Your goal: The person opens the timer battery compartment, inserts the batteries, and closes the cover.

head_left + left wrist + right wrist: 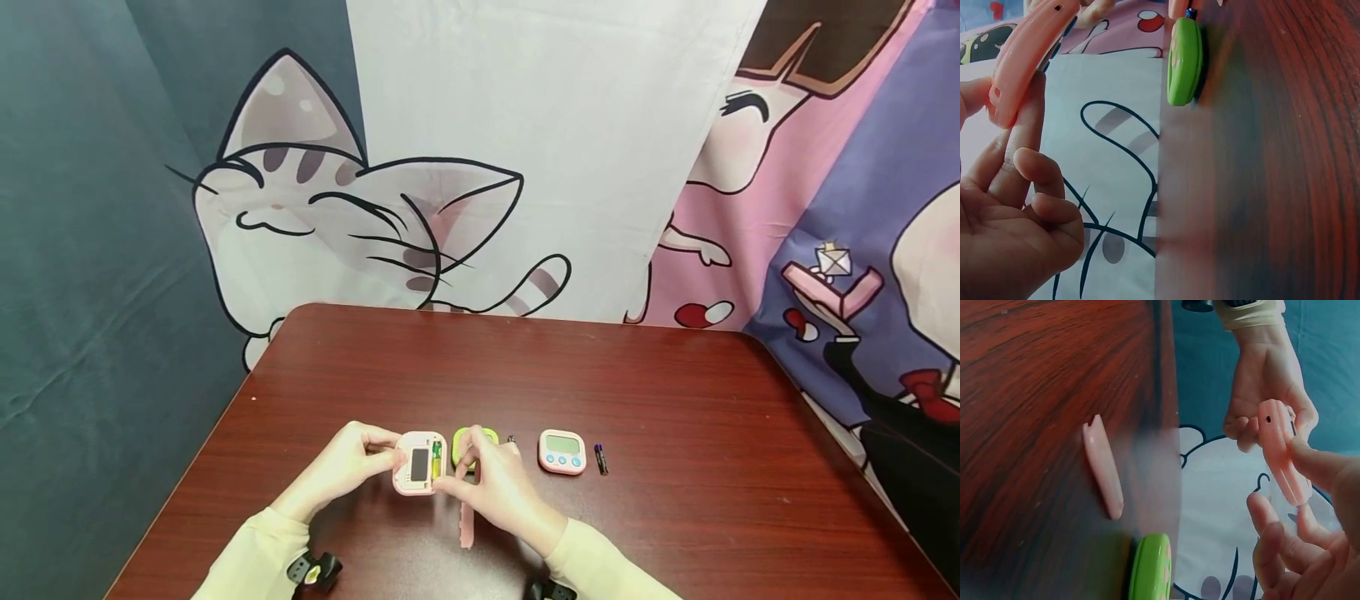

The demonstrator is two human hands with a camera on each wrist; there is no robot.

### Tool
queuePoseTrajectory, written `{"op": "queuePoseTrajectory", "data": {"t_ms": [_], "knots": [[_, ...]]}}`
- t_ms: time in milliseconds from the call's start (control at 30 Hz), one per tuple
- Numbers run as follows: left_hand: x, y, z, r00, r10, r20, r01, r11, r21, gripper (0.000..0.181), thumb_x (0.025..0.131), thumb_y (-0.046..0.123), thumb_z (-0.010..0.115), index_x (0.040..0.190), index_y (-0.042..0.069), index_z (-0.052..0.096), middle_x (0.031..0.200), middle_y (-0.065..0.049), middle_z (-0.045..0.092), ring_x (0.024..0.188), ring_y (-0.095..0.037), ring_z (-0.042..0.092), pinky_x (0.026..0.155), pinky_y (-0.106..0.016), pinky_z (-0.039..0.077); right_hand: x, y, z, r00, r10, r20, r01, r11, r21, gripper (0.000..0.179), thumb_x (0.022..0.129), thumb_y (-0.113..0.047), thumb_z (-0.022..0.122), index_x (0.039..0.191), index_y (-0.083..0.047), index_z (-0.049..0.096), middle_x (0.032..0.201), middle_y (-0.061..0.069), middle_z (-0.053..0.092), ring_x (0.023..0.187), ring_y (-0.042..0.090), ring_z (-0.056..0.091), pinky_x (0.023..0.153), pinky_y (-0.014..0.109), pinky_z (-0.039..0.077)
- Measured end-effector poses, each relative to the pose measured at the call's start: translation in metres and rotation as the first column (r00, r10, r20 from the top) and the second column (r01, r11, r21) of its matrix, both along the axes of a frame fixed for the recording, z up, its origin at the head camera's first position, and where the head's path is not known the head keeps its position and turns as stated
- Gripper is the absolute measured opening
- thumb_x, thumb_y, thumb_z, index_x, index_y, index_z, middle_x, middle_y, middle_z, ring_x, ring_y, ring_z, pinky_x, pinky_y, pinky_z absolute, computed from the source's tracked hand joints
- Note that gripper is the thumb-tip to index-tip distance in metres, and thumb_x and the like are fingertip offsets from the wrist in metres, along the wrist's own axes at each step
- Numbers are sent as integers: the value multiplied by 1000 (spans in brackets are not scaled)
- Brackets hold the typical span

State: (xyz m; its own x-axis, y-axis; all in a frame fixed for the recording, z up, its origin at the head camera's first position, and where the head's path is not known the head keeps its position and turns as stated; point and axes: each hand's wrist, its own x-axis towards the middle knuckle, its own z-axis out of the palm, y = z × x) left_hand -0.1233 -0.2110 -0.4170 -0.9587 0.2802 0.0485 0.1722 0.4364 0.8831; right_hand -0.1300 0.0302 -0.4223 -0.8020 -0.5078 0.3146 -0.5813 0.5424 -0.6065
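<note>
In the head view my left hand point(362, 457) pinches a pink digital timer point(409, 487) by its left edge, back side up. A green-and-yellow battery point(437, 462) lies in its exposed slot. My right hand point(501, 487) touches the timer's lower right with an extended thumb, beside the battery's lower end; its other fingers curve loosely away from the back. The right wrist view shows the timer point(1279, 450) edge-on, raised over the table, with the thumb against its face. A narrow pink cover piece point(1104, 469) lies on the table below the hands.
A green timer point(457, 442) sits partly hidden behind my right hand. Farther right, another pink timer point(562, 452) lies screen up, with a dark battery point(602, 459) beside it. A cartoon-printed cloth point(585, 167) hangs behind the wooden table point(525, 367).
</note>
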Motion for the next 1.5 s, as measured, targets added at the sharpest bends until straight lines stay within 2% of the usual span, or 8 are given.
{"op": "queuePoseTrajectory", "data": {"t_ms": [100,167,300,467,667,900,1267,1500], "knots": [[-1,-2,-1,1000,17,-7,-17,1000,3,22,82,9,67,99,-5,71,85,-9,72,72,-4,62,66,-21,49,2,6,-5,996,6,-85,-2,999,51,32,69,-37,81,74,-19,55,59,-18,57,51,-7,46,70,29,40],[-2,-3,-1,999,34,-10,-34,999,4,23,82,9,67,99,-6,71,87,-10,72,73,-4,62,67,-21,49,5,9,-8,995,45,-89,-36,994,103,26,69,-32,81,75,-17,61,61,-13,58,56,-2,52,69,26,41],[-2,-6,-3,999,40,-3,-40,999,12,23,83,8,67,100,-8,70,88,-13,71,74,-4,63,68,-21,49,10,12,-12,990,136,-25,-128,968,215,33,71,-26,81,95,-7,68,75,-5,63,76,7,60,71,20,48],[-3,-6,-5,1000,21,17,-22,1000,18,25,84,10,67,101,-8,69,89,-12,72,75,-5,63,69,-21,49,15,12,-16,982,174,-68,-147,943,297,51,67,-26,83,108,0,66,91,4,68,87,10,62,79,23,50],[-2,-6,-6,999,28,37,-29,999,23,26,84,11,67,102,-7,69,90,-12,71,76,-6,63,69,-21,49,15,14,-19,981,185,-65,-155,934,322,57,60,-30,87,106,-4,64,86,-1,62,77,3,53,72,18,48],[-1,-5,-6,999,3,51,-4,1000,24,25,83,13,67,101,-6,70,87,-9,72,75,-5,63,69,-21,48,16,14,-24,985,174,-23,-156,928,340,48,61,-25,87,99,-9,62,79,-6,55,70,0,45,65,17,42],[0,-5,-5,998,-5,68,3,1000,25,26,83,14,67,102,-4,70,88,-8,72,76,-5,63,69,-21,48,16,15,-29,986,163,-46,-136,925,355,36,62,-27,85,85,-12,63,76,-8,51,67,0,44,63,18,42],[1,-5,-4,998,-6,59,5,1000,19,25,83,13,67,101,-4,70,87,-7,72,75,-4,62,69,-21,48,14,15,-30,985,158,63,-169,949,265,39,61,-18,86,88,-10,59,75,-9,53,68,-2,46,64,15,41]]}}
